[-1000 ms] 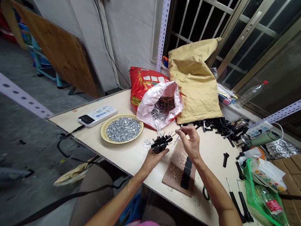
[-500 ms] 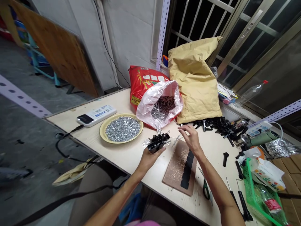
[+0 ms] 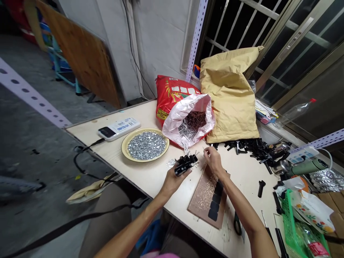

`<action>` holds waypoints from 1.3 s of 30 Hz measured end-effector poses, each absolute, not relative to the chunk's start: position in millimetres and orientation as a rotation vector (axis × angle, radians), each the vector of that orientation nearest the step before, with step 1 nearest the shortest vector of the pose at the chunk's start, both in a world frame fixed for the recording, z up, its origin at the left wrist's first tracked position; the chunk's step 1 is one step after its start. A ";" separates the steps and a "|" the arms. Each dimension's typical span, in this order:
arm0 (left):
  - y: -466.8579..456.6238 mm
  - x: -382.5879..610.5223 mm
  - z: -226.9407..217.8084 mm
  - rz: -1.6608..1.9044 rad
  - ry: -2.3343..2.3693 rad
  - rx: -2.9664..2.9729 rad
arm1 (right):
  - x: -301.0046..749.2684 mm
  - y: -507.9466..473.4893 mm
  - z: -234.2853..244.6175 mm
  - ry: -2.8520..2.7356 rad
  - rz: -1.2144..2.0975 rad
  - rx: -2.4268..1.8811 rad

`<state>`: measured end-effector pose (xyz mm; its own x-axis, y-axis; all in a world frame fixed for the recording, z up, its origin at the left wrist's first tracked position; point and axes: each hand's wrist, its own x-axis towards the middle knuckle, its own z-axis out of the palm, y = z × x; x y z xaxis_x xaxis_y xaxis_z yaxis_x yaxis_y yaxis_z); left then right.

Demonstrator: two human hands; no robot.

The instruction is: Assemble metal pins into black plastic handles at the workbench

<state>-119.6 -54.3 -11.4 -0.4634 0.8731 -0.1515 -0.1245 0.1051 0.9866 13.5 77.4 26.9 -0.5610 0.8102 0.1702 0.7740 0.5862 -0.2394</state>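
My left hand (image 3: 173, 181) is closed around a bundle of black plastic parts (image 3: 185, 164), with several long thin metal pins with heads sticking out of it. To its right, my right hand (image 3: 213, 160) is raised just over the table, thumb and fingertips pinched together. Whatever is between those fingertips is too small to make out. A few small silvery flat pieces (image 3: 171, 163) lie beside the bundle. Behind both hands, an open red and white bag (image 3: 172, 123) shows many brown and silver pins inside. Below my right hand lies a brown board (image 3: 200, 200) with a row of black patches.
A cream plate (image 3: 125, 152) full of small silvery pieces stands left, near a white power bank (image 3: 119, 129). A yellow sack (image 3: 228, 96) leans at the back. Black parts (image 3: 258, 152) are heaped right. Scissors (image 3: 237, 224) and a green basket (image 3: 288, 222) lie at front right.
My right hand has drawn its fingers in from a looser, extended pose, close to the same spot. My left hand still grips the black bundle. The whole view has shifted slightly.
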 end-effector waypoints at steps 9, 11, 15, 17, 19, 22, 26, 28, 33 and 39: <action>-53.3 -107.5 -9.0 1.427 1.642 1.095 | 8.2 12.5 81.2 -1.700 0.930 -0.753; -54.0 -105.7 -3.9 1.423 1.635 1.098 | 5.6 4.1 80.9 -1.743 0.909 -0.741; -55.4 -107.8 -0.4 1.415 1.635 1.109 | 5.9 2.6 71.9 -1.859 0.805 -0.763; -55.6 -109.9 -2.8 1.425 1.654 1.112 | 6.8 3.9 69.9 -1.921 0.724 -0.781; -55.3 -111.4 -6.3 1.438 1.684 1.108 | 7.0 3.5 71.7 -2.006 0.655 -0.762; -54.7 -112.9 -9.9 1.453 1.693 1.126 | 6.6 2.3 78.6 -2.159 0.562 -0.654; -55.8 -117.5 -9.6 1.486 1.648 1.122 | 10.9 18.1 83.9 -2.221 0.515 -0.653; -57.5 -120.9 -9.0 1.504 1.651 1.096 | 14.7 36.1 80.4 -2.207 0.444 -0.983; -60.4 -122.8 -8.9 1.533 1.635 0.997 | 14.1 80.2 47.6 -2.303 0.257 -1.979; -56.3 -118.7 -2.2 1.495 1.493 0.737 | 3.8 100.8 16.5 -2.293 0.246 -2.062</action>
